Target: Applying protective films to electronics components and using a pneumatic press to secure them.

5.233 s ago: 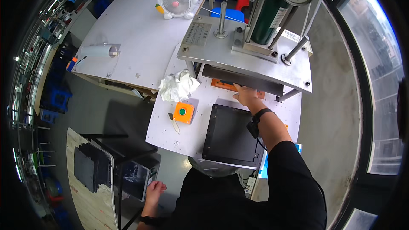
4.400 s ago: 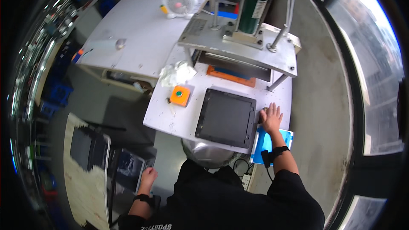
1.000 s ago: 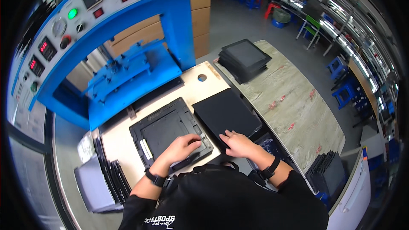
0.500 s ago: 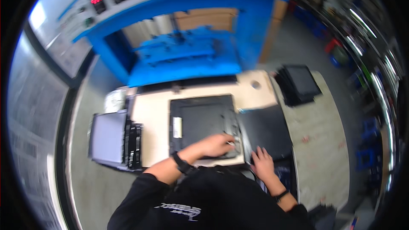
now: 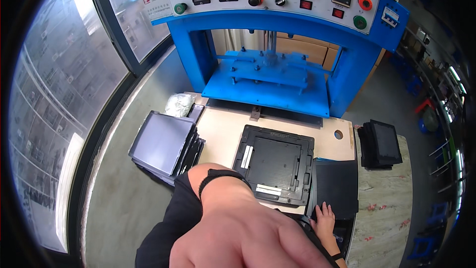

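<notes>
My left hand [image 5: 238,235] is raised close to the camera, its back filling the lower middle. Its fingers run out of the picture, so what they hold, if anything, is hidden. Beyond it a black rectangular plastic frame [image 5: 277,166] with a recessed middle lies on the pale board. Two white strips are on the frame, one upright at its left [image 5: 246,157] and one across its near side [image 5: 268,190]. My right hand [image 5: 325,221] rests with fingers spread on the near-left edge of a dark, flat sheet [image 5: 337,186], just right of the frame.
A blue press [image 5: 267,74] with a control panel stands at the back of the pale board [image 5: 223,124]. Stacked dark panels [image 5: 163,141] sit at left beside a crumpled clear bag [image 5: 179,104]. Another stack of black panels [image 5: 381,144] is at right on a side table [image 5: 382,208].
My left hand has lifted off the black frame toward the camera, uncovering the near white strip. The view has tilted up to the press panel. My right hand stays on the dark sheet.
</notes>
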Motion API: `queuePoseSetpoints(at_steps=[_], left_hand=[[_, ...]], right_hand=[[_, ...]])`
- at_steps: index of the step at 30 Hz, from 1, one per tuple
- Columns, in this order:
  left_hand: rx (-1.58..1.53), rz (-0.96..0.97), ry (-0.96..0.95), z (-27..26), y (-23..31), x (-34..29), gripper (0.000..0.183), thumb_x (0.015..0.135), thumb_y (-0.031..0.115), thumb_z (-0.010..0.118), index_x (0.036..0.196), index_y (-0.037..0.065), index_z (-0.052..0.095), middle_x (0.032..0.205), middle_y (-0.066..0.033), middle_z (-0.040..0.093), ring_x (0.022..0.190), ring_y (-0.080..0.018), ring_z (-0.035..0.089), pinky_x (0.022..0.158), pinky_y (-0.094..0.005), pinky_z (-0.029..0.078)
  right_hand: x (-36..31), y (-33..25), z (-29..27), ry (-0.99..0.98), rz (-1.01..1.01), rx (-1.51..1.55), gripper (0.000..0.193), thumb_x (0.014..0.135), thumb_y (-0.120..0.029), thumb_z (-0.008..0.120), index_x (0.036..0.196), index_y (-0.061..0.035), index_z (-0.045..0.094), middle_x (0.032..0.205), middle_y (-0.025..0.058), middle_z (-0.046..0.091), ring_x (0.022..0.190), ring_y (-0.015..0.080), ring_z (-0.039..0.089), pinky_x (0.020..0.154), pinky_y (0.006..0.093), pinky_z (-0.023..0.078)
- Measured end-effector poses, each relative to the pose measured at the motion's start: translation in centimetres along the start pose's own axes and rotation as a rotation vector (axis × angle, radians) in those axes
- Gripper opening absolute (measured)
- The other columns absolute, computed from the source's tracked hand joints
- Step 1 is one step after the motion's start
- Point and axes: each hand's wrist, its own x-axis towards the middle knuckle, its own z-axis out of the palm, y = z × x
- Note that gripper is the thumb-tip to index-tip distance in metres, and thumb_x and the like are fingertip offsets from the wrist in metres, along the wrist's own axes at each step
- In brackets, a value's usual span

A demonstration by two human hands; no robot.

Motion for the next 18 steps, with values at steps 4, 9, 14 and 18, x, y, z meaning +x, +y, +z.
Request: queuePoseSetpoints(at_steps=[4,9,14,18], left_hand=[[0.195,0.033,0.300,1.9,-0.3,0.9,0.006,0.085,0.008,0.066,0.084,0.002,0.065,0.090,-0.0014,0.062,0.080,-0.0125,0.062,0.072,-0.0219,0.053],[0.024,-0.059,-0.001,-1.4,0.4,1.7,0.008,0.077,0.000,0.070,0.075,0.002,0.063,0.091,-0.0017,0.059,0.085,-0.0160,0.064,0.077,-0.0251,0.055],[0.075,-0.315,0.197,0.3,2.3,1.7,0.010,0.077,0.000,0.070,0.073,0.002,0.062,0.090,-0.0024,0.059,0.086,-0.0162,0.064,0.077,-0.0253,0.055],[0.103,-0.347,0.222,1.4,1.2,2.5,0.009,0.077,0.000,0.070,0.073,0.002,0.062,0.089,-0.0029,0.059,0.086,-0.0163,0.064,0.077,-0.0253,0.055]], right_hand=[[-0.3,0.1,0.4,0.007,0.014,0.035,0.065,0.064,-0.021,0.078,0.124,-0.0070,0.055,0.133,0.0237,0.046,0.122,0.0437,0.043,0.100,0.0506,0.035],[-0.6,-0.4,0.5,0.018,0.028,0.037,0.064,0.065,-0.020,0.076,0.124,-0.0074,0.055,0.134,0.0235,0.045,0.122,0.0439,0.043,0.101,0.0513,0.034],[-0.6,-0.3,0.4,0.018,0.036,0.046,0.063,0.065,-0.020,0.076,0.124,-0.0075,0.056,0.134,0.0236,0.045,0.122,0.0439,0.043,0.102,0.0514,0.034],[-0.5,-0.3,0.4,-0.004,0.046,0.047,0.062,0.066,-0.020,0.075,0.124,-0.0077,0.056,0.134,0.0236,0.045,0.122,0.0439,0.043,0.102,0.0514,0.034]])
